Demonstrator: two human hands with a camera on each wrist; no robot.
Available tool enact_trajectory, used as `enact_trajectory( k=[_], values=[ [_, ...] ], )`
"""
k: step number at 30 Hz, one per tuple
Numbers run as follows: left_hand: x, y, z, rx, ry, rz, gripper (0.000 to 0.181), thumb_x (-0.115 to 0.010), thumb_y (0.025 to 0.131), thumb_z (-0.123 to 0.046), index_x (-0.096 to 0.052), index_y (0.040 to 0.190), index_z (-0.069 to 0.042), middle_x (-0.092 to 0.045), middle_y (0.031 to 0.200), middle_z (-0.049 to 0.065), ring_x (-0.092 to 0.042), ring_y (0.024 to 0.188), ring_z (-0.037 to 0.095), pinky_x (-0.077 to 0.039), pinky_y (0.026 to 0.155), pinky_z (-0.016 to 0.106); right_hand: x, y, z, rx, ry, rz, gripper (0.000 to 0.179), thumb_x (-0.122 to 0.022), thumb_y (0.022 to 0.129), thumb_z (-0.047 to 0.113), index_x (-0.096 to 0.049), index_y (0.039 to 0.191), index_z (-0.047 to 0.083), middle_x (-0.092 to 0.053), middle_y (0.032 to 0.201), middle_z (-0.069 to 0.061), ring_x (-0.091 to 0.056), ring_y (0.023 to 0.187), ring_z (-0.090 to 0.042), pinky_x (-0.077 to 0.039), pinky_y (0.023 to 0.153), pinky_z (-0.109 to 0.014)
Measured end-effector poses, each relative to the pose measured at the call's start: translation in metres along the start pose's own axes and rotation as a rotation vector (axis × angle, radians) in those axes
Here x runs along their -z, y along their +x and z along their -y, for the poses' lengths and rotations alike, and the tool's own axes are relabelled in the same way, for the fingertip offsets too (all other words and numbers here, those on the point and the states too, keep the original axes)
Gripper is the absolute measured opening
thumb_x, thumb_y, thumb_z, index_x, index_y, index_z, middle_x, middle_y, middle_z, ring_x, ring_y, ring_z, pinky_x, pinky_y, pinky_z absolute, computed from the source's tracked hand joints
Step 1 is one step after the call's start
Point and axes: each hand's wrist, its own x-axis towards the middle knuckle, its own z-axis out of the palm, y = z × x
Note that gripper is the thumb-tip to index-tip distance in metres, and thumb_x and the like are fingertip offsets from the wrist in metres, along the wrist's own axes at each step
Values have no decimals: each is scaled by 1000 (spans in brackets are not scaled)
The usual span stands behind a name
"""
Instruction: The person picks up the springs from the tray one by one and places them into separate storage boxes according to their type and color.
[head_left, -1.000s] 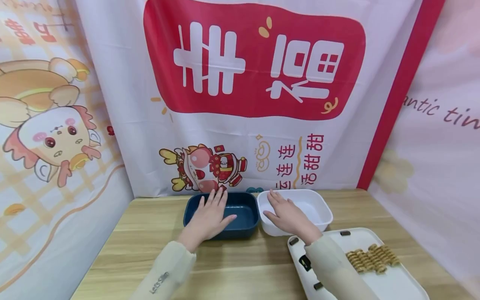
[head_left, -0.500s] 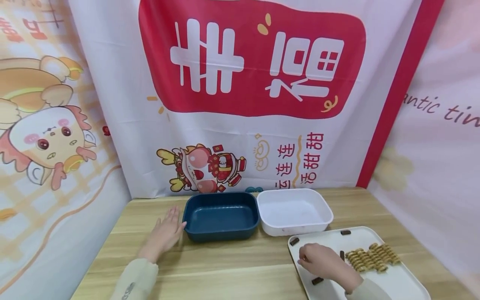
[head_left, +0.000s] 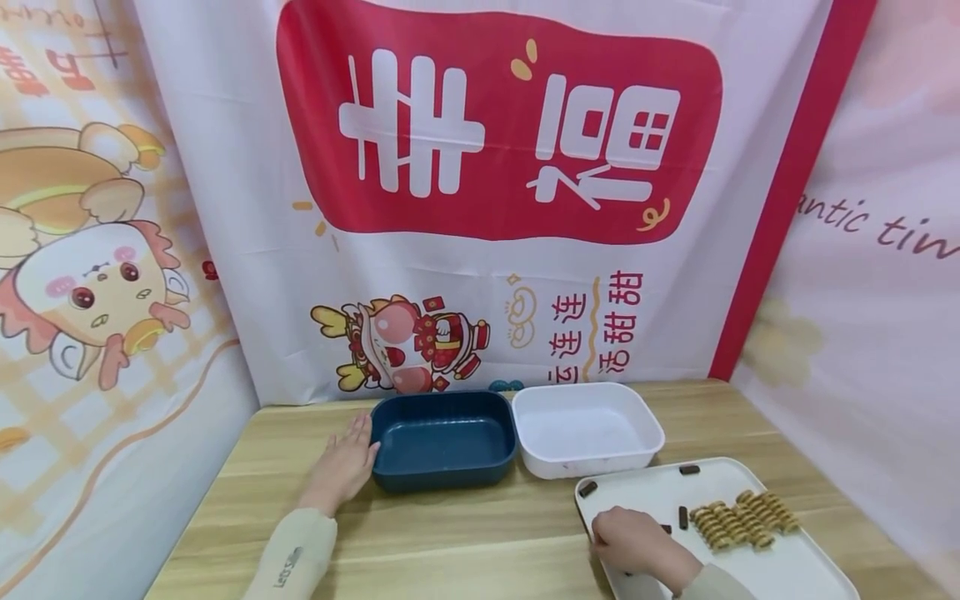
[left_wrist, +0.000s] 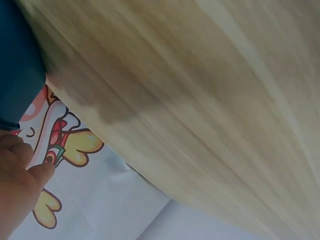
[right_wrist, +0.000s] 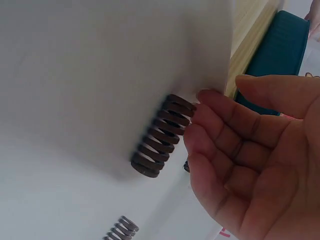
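My left hand (head_left: 341, 462) lies along the left side of the dark blue box (head_left: 444, 480), fingers straight and fingertips right at its wall. In the left wrist view, part of that hand (left_wrist: 20, 180) shows below the box's corner. Over the left part of the white tray (head_left: 795, 571) is my right hand (head_left: 633, 546). The right wrist view has its bent fingertips at one end of a dark brown coil spring (right_wrist: 162, 136), the thumb held apart from the fingers. Another dark spring (right_wrist: 121, 230) lies nearby on the tray.
A white box (head_left: 592, 467) stands against the blue box's right side. On the tray, several golden springs (head_left: 742, 521) lie grouped, with dark springs (head_left: 689, 470) scattered around. A printed cloth (head_left: 495, 125) hangs behind the wooden table (head_left: 450, 542).
Both hands have left the boxes' insides. The left moved to the blue box's outer left side; the right came down to the tray, then slightly nearer its front-left edge.
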Motion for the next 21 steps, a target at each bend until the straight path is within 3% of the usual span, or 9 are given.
enact_trajectory(
  k=[11, 21],
  values=[
    [1, 0, -3, -1, 11, 0, 56, -38, 102, -23, -27, 143, 14, -23, 150, 28, -22, 139, 42, -19, 106, 65, -1, 3, -1, 51, -58, -28, 29, -70, 77, 8, -49, 58, 15, -42, 55, 8, -35, 49, -9, -32, 46, -29],
    [-4, 5, -3, -12, 10, 32, 57, -38, 102, -24, -26, 144, 13, -21, 151, 27, -21, 139, 42, -18, 106, 64, -5, 2, -6, 12, -38, -11, 28, -71, 78, 9, -51, 60, 14, -43, 55, 7, -36, 50, -9, -33, 47, -29]
  ],
)
